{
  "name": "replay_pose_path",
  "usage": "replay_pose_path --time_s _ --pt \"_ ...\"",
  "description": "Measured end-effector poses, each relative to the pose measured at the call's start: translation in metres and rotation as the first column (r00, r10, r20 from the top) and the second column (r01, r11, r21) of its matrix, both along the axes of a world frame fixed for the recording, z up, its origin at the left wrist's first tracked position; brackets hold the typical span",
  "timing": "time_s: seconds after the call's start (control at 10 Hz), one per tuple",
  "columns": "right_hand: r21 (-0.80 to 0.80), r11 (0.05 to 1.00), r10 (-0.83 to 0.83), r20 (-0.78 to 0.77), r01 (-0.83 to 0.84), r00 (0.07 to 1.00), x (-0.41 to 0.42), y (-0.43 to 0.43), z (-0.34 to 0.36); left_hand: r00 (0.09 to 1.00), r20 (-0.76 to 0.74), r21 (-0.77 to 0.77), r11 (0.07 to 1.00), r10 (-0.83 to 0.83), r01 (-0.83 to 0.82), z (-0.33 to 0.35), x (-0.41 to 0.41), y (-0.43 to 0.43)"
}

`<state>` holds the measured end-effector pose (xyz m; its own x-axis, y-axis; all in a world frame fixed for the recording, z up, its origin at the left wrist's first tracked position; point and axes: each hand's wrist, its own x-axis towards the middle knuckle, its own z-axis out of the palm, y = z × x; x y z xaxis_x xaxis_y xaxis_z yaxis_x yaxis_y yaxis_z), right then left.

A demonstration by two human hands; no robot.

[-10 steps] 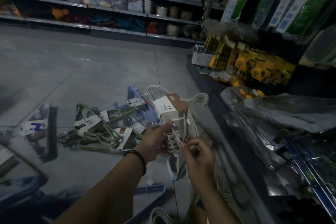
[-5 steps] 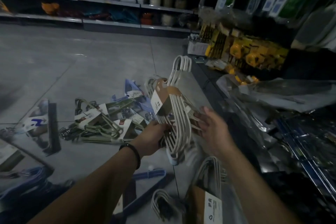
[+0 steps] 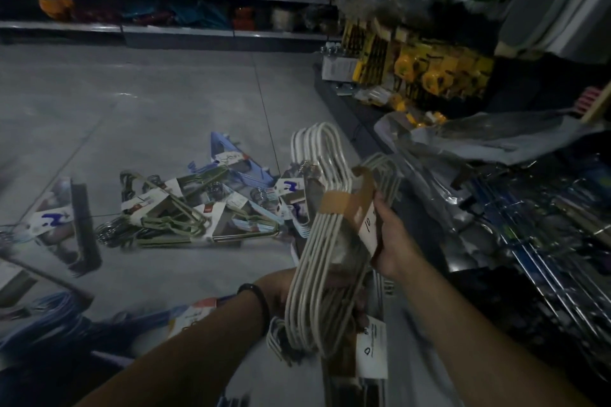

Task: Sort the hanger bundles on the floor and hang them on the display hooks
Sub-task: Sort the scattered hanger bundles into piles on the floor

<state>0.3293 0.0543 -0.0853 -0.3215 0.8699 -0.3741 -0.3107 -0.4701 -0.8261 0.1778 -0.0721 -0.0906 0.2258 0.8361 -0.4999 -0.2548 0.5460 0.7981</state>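
White hanger bundle (image 3: 325,241) — gripped by both hands — hooks upward.

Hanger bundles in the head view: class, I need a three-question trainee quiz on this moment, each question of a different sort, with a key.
1. True or false: both hands grip the white bundle.
2. Multiple choice: the green bundles lie A) on a hook, B) on the floor, C) in the left hand.
3. Short answer: which hand holds the white bundle by its cardboard sleeve?

Key:
1. True. The left hand grips low, the right hand higher.
2. B.
3. The right hand.
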Motion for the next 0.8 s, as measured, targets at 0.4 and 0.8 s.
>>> replay_pose_path --time_s 0.4,0.8 --pt "0.073 0.995 -0.104 0.665 0.074 0.739 0.063 -0.025 -0.044 0.981 0.106 0.061 0.983 0.166 -0.173 -0.039 -0.085 0.025" --pt "-0.07 0.918 0.157 0.968 -0.39 0.196 0.077 -0.07 -0.078 0.058 -0.994 -0.039 0.791 -0.093 0.611 -0.109 -0.035 -0.004"
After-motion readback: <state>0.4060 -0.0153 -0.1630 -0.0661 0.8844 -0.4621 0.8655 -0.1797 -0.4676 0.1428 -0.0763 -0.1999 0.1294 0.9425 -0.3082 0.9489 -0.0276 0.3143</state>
